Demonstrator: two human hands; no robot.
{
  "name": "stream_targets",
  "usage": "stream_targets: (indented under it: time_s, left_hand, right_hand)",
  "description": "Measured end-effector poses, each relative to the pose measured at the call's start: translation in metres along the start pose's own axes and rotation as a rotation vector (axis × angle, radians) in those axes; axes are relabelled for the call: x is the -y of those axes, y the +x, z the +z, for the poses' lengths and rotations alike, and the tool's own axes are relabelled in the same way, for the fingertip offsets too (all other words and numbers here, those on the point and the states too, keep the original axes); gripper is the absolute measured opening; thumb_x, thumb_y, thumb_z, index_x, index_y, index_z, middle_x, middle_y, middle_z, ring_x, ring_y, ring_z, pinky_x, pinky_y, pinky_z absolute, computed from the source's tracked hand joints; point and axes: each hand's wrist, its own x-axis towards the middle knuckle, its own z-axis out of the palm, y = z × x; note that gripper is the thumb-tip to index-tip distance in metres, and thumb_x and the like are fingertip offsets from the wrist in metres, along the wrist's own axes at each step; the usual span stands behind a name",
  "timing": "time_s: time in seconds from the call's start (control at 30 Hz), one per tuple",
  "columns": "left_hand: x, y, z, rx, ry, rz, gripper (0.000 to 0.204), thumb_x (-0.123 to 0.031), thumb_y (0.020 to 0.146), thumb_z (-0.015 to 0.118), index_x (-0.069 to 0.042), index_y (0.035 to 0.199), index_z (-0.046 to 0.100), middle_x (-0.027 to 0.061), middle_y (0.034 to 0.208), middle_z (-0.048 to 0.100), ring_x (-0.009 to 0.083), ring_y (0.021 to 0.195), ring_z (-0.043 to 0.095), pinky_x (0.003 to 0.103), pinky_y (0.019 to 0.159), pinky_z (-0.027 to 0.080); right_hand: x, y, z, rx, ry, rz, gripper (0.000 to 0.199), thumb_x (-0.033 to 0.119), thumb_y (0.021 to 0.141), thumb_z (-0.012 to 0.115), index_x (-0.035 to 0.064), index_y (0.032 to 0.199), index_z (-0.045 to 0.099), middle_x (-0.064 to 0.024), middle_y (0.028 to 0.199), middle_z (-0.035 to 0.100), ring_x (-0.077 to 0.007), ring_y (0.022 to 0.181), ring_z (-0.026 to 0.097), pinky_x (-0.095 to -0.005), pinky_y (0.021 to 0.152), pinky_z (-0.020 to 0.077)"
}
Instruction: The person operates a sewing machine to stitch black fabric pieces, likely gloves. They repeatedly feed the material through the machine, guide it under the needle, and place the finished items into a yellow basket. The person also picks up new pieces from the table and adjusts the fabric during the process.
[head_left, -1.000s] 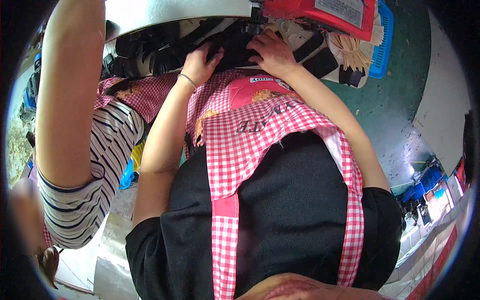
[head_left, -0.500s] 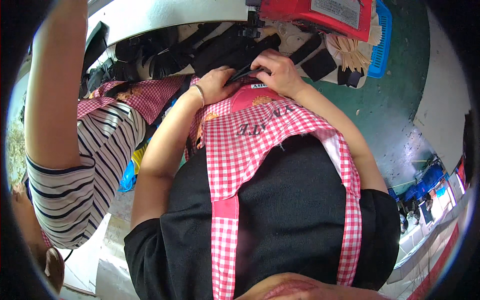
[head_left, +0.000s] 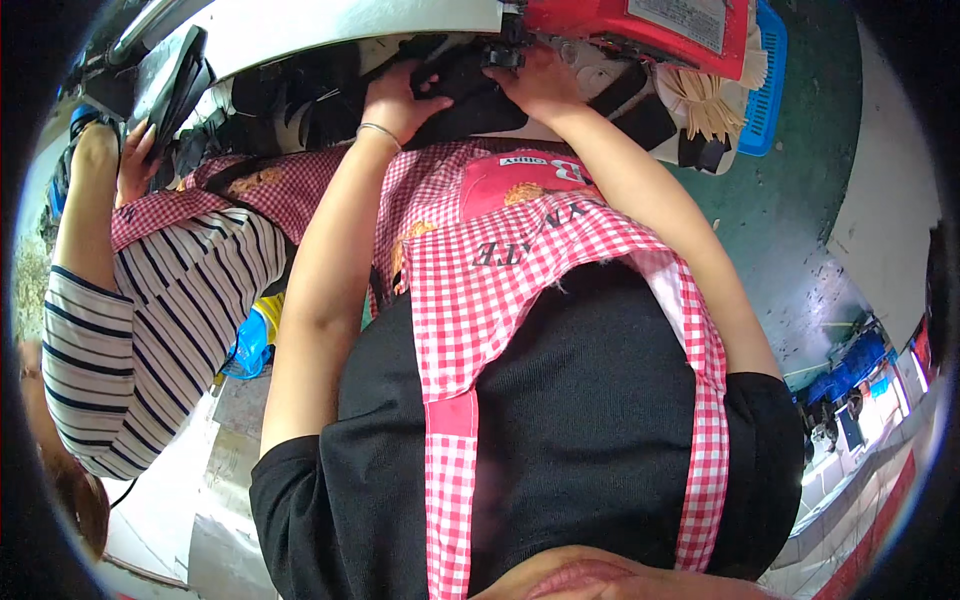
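Note:
My left hand (head_left: 397, 103) rests on dark black pieces (head_left: 465, 100) at the table's near edge, with its thumb and index finger spread apart. A thin bracelet circles that wrist. Just to the right, my right hand (head_left: 540, 85) reaches to the same black pieces, beside a small black knob (head_left: 503, 57) under the red machine (head_left: 640, 30). Its fingertips are partly hidden by the knob and the machine, so their grip does not show. The black pieces lie between both hands, flat and soft-looking.
A white machine arm (head_left: 350, 35) spans the table above my hands. Bundled beige strips (head_left: 700, 100) and black pieces (head_left: 640, 115) lie on the right, beside a blue basket (head_left: 765, 80). At left, a co-worker in a striped shirt (head_left: 190, 310) has a hand (head_left: 137, 165) by a black piece.
Both hands have moved away from my apron, farther onto the table and apart; the thin black piece they held is no longer distinct. The co-worker's raised arm has come down.

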Motion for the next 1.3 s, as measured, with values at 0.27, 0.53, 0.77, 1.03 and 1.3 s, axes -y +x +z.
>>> stream_targets:
  time_s: [0.27,0.53,0.77,1.03,1.3]
  left_hand:
    - [0.009,-0.021,-0.004,-0.034,-0.026,0.217,0.066,-0.035,0.072,0.087,0.0,0.123,0.062,0.0181,0.099,0.073,0.0378,0.098,0.07,0.042,0.088,0.055]
    - [0.012,-0.042,-0.025,0.144,-0.807,-0.218,0.038,-0.026,0.098,0.066,0.002,0.122,0.06,0.0138,0.095,0.073,0.0172,0.088,0.072,0.032,0.076,0.056]
    - [-0.005,-0.038,-0.039,-0.127,-0.096,0.076,0.055,-0.04,0.08,0.082,-0.002,0.116,0.065,0.0212,0.098,0.072,0.0361,0.095,0.071,0.042,0.083,0.056]
    - [-0.008,-0.037,-0.005,-0.147,0.199,0.178,0.043,-0.028,0.084,0.076,-0.009,0.119,0.062,0.0157,0.117,0.065,0.0387,0.099,0.067,0.047,0.082,0.056]
    - [0.006,-0.029,-0.023,-0.179,-0.35,-0.048,0.043,-0.028,0.091,0.073,0.0,0.12,0.061,0.0223,0.095,0.073,0.039,0.086,0.071,0.041,0.076,0.057]
  right_hand:
    - [0.004,-0.02,-0.013,0.066,0.373,-0.281,0.02,0.023,0.083,0.074,0.0153,0.101,0.07,-0.0078,0.092,0.068,-0.0307,0.091,0.067,-0.043,0.08,0.0546]
    - [-0.006,0.003,-0.004,-0.045,-0.174,-0.487,0.039,0.02,0.089,0.065,0.0323,0.126,0.066,-0.0047,0.119,0.069,-0.0291,0.107,0.065,-0.0416,0.091,0.0547]
    - [-0.007,-0.004,-0.005,0.03,-0.338,-0.519,0.039,0.025,0.09,0.064,0.0336,0.127,0.067,-0.0002,0.127,0.067,-0.0268,0.114,0.063,-0.0399,0.095,0.0535]
    - [-0.011,-0.017,0.004,-0.061,-0.047,-0.484,0.023,0.034,0.089,0.07,0.0186,0.107,0.072,-0.0039,0.12,0.066,-0.0297,0.112,0.063,-0.0433,0.087,0.0564]
    - [0.0,0.003,0.003,-0.041,-0.267,-0.203,0.045,0.052,0.094,0.06,0.0167,0.121,0.07,-0.0208,0.113,0.067,-0.0389,0.1,0.067,-0.0491,0.084,0.0563]
